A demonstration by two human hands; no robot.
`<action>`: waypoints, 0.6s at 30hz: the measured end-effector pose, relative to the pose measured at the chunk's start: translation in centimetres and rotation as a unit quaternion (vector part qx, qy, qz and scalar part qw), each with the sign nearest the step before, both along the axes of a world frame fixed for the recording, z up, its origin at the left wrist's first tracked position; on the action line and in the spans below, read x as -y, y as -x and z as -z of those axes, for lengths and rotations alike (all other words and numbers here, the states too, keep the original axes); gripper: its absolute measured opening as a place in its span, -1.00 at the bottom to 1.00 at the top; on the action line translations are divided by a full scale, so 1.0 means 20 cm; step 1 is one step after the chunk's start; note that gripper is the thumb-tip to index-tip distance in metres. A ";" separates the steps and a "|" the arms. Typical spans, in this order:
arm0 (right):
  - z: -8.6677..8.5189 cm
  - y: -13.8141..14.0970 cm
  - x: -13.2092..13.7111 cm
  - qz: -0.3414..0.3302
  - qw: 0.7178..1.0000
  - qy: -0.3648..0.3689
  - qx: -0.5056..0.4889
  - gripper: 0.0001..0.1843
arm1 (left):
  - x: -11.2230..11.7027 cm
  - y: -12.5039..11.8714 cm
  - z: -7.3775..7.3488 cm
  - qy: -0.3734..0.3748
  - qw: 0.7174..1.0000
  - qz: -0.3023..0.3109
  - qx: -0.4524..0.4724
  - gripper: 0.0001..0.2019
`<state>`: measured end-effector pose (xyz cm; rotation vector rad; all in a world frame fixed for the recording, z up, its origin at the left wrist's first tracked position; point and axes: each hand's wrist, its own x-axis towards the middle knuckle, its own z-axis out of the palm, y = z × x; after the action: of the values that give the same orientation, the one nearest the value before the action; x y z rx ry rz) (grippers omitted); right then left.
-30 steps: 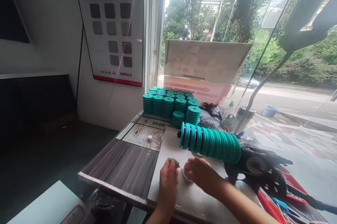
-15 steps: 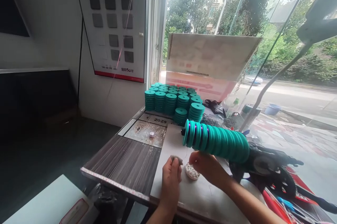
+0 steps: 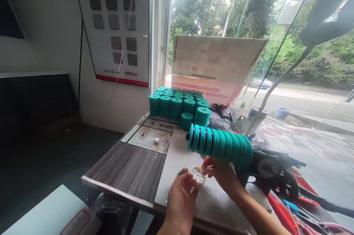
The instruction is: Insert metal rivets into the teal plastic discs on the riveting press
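Observation:
My left hand (image 3: 182,196) is low over the white board (image 3: 166,187), its fingers curled inward. A small grey wrap or sleeve (image 3: 181,171) shows at its fingertips; whether it is worn or held is unclear. My right hand (image 3: 218,172) is at the right rim of a small round dish (image 3: 198,176) of tiny white pieces, its thumb and fingers pinched together. Anything in either pinch is too small to make out. Directly above the right hand, a row of teal spools (image 3: 221,143) sits on a rod of a black device (image 3: 271,168).
Stacks of teal spools (image 3: 176,106) fill the back of the table by the window. A small whitish piece (image 3: 156,140) lies on the calendar sheet (image 3: 143,135). Pliers and other tools (image 3: 306,216) are at the right. A lamp arm (image 3: 276,80) rises at the right.
My left hand has turned, with its fingers more curled and nearer the dish. My right hand has shifted to the dish's right rim. The whole view has swung slightly.

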<state>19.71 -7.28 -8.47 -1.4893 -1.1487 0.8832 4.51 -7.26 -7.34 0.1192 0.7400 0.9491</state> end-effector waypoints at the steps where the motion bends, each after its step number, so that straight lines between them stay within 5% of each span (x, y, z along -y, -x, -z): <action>1: -0.01 0.01 0.00 -0.002 1.000 -0.001 -0.010 -0.98 | 0.00 0.00 0.00 0.005 1.000 -0.004 0.003 -0.91; 5: -0.04 0.10 0.06 -0.040 0.997 -0.001 -0.071 -0.89 | 0.01 0.00 -0.01 0.035 0.999 -0.018 0.012 -0.89; 8: -0.10 0.22 0.16 -0.080 0.995 -0.010 -0.064 -0.95 | 0.03 -0.01 0.00 0.028 0.991 0.044 0.120 -0.80; 11: -0.21 0.27 0.24 -0.114 0.992 -0.018 0.052 -0.86 | 0.06 -0.03 0.01 0.013 0.962 0.107 0.253 -0.68; 15: -0.32 0.23 0.32 -0.110 0.974 -0.026 0.197 -0.90 | 0.08 -0.03 0.00 0.025 0.960 0.097 0.260 -0.64; 18: -0.32 0.20 0.36 -0.136 0.940 -0.035 0.311 -0.83 | 0.10 -0.01 -0.03 0.046 0.956 0.123 0.261 -0.63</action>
<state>15.72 -14.47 -2.08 -1.6250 -1.8646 0.5433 4.78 -9.20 -6.83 -0.1192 0.2688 0.6617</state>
